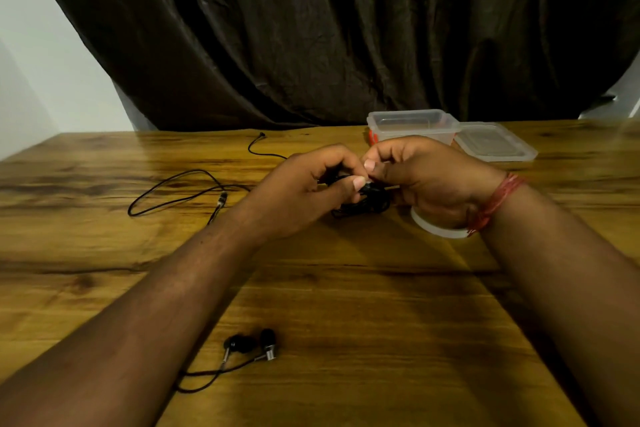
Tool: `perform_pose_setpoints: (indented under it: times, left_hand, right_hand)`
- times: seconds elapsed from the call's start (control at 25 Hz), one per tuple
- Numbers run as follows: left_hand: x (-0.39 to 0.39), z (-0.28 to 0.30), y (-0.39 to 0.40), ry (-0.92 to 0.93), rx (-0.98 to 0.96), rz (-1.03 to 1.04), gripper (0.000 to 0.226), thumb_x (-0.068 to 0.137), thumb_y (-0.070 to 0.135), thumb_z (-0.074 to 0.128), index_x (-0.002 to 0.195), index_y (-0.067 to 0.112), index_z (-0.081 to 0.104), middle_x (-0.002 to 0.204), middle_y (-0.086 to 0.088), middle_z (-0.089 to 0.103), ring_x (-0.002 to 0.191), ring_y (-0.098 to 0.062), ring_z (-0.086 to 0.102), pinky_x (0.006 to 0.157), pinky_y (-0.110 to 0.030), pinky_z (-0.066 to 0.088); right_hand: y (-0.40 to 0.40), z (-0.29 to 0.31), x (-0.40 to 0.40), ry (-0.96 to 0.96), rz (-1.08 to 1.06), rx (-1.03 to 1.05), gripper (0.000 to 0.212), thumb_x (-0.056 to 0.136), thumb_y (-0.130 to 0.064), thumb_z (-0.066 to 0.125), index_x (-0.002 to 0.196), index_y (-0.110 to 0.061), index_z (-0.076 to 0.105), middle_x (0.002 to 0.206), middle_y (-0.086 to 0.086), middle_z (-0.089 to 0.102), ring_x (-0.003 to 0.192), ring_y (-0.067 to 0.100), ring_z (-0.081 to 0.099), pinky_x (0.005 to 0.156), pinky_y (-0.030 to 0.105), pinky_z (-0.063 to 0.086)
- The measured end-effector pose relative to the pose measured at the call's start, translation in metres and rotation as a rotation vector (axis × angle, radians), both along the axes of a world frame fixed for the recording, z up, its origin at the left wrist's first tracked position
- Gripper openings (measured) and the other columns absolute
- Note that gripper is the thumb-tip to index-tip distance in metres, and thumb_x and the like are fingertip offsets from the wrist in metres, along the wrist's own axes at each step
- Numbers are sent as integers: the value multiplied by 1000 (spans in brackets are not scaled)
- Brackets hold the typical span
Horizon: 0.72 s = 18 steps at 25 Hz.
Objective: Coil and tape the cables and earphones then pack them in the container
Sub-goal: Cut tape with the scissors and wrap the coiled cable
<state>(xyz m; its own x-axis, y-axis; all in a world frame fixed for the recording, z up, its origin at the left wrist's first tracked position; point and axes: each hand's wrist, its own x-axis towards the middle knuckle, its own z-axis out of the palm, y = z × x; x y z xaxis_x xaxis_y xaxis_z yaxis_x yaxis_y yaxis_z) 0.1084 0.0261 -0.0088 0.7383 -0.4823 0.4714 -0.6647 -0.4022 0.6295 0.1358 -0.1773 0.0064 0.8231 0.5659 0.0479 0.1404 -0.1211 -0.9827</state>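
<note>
Wooden table [346, 288] fills the lower two thirds of the frame; a dark brown curtain [311, 28] hangs behind it across the top, with pale wall at the upper left

Both hands meet just above the table at the centre of the frame. The left hand [304, 191] has its fingers curled, the thumb and forefinger pinching a coiled black cable [367, 199]. The right hand [426, 177] also has its fingers curled, the fingertips pinched close against the same coil; whether a strip of tape sits between them cannot be told. A red thread band [498, 201] circles the right wrist. A white tape roll [436, 227] lies on the table beneath the right hand, partly hidden by it.

A clear plastic container [412, 125] stands open at the far edge, upper right of centre, with something orange at its lower left corner. Its clear lid [495, 142] lies flat just beside it on the right.

A loose black cable [180, 191] with a metal plug sprawls at the left of centre. A pair of black earphones [252, 347] lies at the lower centre, its cord running under the left forearm
</note>
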Motion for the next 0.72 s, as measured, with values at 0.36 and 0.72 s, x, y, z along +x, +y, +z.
perform_pose_setpoints:
  times: [0.36,0.72]
  left_hand:
    - [5,-2,0,93,-52,75,4,95,18,61,98,20,64,75,13,67,70,3,60,63,-14,44]
    - [8,0,-8,293,-245,167,13,93,8,63,83,15,58,59,6,66,66,-20,57,53,-20,42]
  right_hand:
    - [18,-7,2,-518,-291,-151,15,91,-9,63,101,-18,58,76,1,64,70,13,58,66,36,49]
    - [25,-15,2,-572,-414,-10,36,84,-20,73,109,-27,48,71,-5,68,62,5,57,63,32,46]
